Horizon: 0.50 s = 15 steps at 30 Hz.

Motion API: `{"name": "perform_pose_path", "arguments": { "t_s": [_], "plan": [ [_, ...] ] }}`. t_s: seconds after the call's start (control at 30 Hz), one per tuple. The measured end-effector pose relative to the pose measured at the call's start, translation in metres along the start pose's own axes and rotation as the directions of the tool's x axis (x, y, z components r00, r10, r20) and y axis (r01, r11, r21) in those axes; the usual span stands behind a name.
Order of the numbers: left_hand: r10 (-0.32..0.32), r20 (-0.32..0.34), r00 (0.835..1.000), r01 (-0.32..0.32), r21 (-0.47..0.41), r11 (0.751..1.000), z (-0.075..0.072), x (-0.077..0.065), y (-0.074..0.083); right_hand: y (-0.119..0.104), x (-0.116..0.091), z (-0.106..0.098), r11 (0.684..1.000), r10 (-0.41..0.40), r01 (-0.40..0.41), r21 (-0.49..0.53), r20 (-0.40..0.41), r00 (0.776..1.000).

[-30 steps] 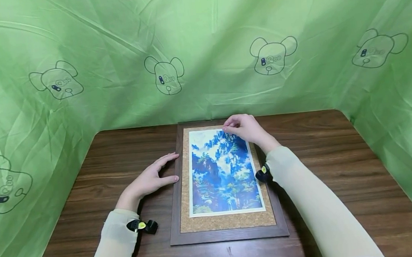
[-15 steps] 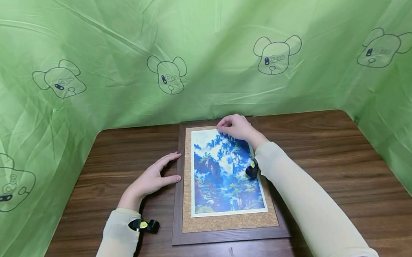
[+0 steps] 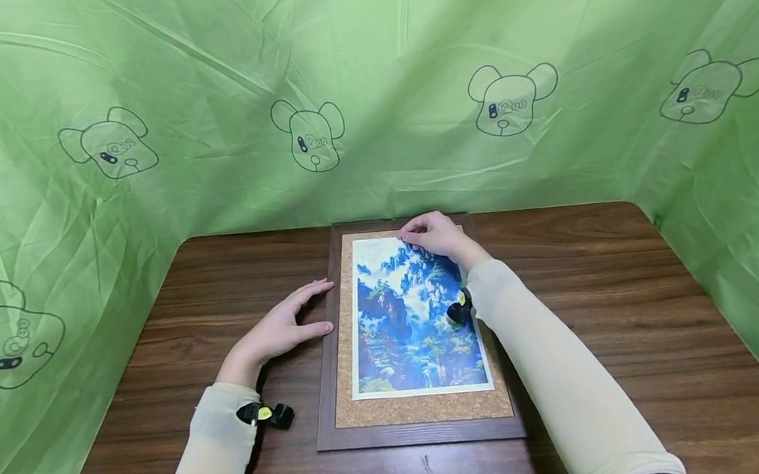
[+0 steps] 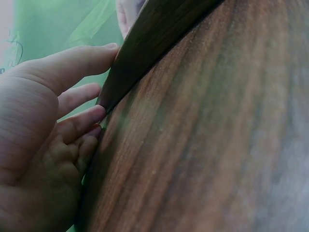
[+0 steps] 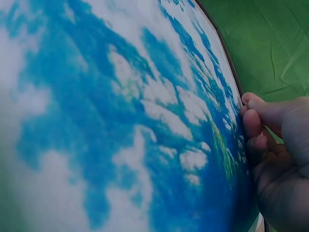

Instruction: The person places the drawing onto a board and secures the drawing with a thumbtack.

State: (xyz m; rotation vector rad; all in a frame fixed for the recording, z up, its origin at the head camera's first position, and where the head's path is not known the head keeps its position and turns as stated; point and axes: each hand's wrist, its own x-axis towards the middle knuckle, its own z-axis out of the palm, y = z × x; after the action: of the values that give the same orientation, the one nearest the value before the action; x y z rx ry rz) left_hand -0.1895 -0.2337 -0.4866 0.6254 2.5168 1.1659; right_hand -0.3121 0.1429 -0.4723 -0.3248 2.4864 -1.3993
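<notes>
A picture print of blue mountains and clouds lies flat on a cork board with a dark wooden frame. My right hand is over the print's top edge, thumb and forefinger pinched together. In the right wrist view a small, shiny, pin-like thing shows at those fingertips, mostly hidden by them; its exact kind I cannot tell. My left hand has its fingers extended and thumb apart, with the tips at the frame's left side. From the left wrist, the thumb and fingertips meet the frame's edge.
Under the board is a brown wood-grain table. A green cloth printed with bear heads hangs behind it and at both sides. Each sleeved wrist carries a small black camera.
My right hand has shifted slightly left along the print's top edge, toward its middle, and then stays there. The left hand keeps its place at the frame. The head view has shifted a little.
</notes>
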Motion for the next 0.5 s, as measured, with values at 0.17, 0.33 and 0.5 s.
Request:
{"name": "perform_pose_path", "arguments": {
  "t_s": [0.17,0.33,0.5],
  "plan": [
    [-0.007,-0.001,1.0,0.007,0.0,1.0,-0.0001,0.0,-0.0008,0.0004,0.0011,0.0013,1.0,-0.007,0.007,0.025,-0.002,1.0],
    [-0.005,-0.004,1.0,0.005,-0.005,1.0,-0.0003,-0.0003,-0.0002,0.001,0.0034,0.002,1.0,0.005,-0.005,0.016,-0.022,1.0],
    [0.015,-0.006,1.0,-0.015,-0.013,1.0,0.0005,0.0007,-0.0006,0.0024,0.0037,0.001,1.0,0.0,-0.001,-0.026,-0.045,0.999]
  ]
}}
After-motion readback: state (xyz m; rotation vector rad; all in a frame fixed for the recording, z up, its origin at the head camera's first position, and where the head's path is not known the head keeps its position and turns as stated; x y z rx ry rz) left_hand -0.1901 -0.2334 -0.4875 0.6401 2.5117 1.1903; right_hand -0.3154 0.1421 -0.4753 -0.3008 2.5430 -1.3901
